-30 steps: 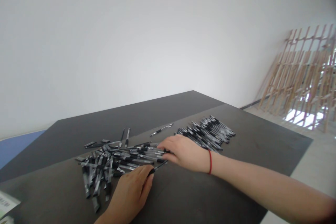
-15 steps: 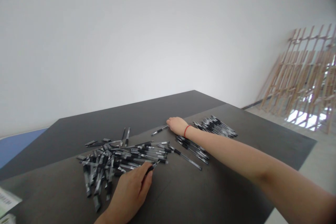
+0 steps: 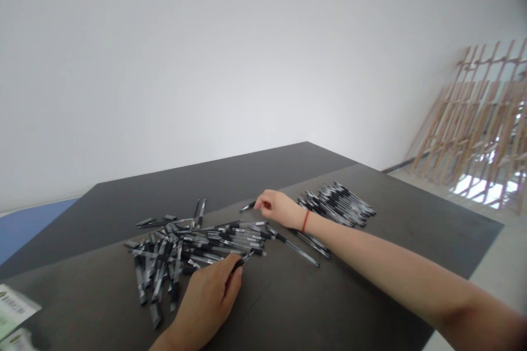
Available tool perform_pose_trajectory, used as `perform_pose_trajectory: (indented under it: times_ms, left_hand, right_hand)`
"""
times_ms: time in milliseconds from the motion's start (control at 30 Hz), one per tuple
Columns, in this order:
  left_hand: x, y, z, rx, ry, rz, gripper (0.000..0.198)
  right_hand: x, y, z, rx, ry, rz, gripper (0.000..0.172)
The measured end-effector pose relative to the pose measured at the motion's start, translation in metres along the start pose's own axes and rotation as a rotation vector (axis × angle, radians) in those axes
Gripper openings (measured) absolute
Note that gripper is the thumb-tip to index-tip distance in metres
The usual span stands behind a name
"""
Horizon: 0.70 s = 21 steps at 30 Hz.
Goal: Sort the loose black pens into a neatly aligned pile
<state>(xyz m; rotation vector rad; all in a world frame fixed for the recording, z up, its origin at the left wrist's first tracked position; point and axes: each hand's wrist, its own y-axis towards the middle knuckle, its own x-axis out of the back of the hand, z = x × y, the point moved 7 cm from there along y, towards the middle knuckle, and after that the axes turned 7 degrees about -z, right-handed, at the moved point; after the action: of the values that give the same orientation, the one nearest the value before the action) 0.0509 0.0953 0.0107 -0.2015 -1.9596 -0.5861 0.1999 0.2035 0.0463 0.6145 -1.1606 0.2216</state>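
Observation:
My left hand (image 3: pixel 212 293) is closed around a black-gripped gel pen (image 3: pixel 242 263), its bare tip pointing up and to the right. It rests at the near right side of a jumbled heap of clear-and-black pens and caps (image 3: pixel 164 255). Farther off, my right hand (image 3: pixel 280 207), with a red string on the wrist, has its fingers curled over a single pen (image 3: pixel 247 207) lying on the table. The fingers hide the rest of that pen. Below this hand, one loose pen (image 3: pixel 296 247) lies slantwise.
Right of my right hand, many pens lie side by side in a fanned row (image 3: pixel 341 203). The dark table (image 3: pixel 296 307) stands by a white wall. Paper packaging with a barcode (image 3: pixel 16 307) is at the near left edge. Wooden racks (image 3: pixel 481 120) lean at the far right.
My right hand has drawn slightly nearer and turned, its fingers now curled over the single pen, uncovering more of the fanned row. My left hand keeps its pen almost in place.

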Motion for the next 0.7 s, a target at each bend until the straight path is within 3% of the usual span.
perform_pose_trajectory:
  times_ms: [33, 167, 267, 533, 700]
  left_hand:
    - [-0.001, 0.000, 0.000, 0.003, -0.002, 0.002, 0.018]
    - [-0.001, 0.000, 0.000, 0.011, -0.005, 0.009, 0.018]
    - [-0.001, -0.001, 0.001, 0.017, 0.004, 0.015, 0.018]
    - [0.002, -0.002, -0.003, 0.007, 0.026, 0.022, 0.018]
    - [0.002, -0.002, -0.005, 0.001, 0.065, 0.032, 0.020]
  right_hand:
    - [0.000, -0.011, 0.008, -0.017, 0.116, -0.001, 0.023]
    - [-0.015, -0.050, 0.027, -0.327, 1.042, 0.031, 0.011]
    - [-0.026, -0.062, 0.036, -0.435, 1.345, 0.039, 0.011]
    - [-0.028, -0.064, 0.045, -0.383, 1.289, 0.037, 0.008]
    - [-0.022, -0.069, 0.050, -0.303, 1.062, 0.039, 0.007]
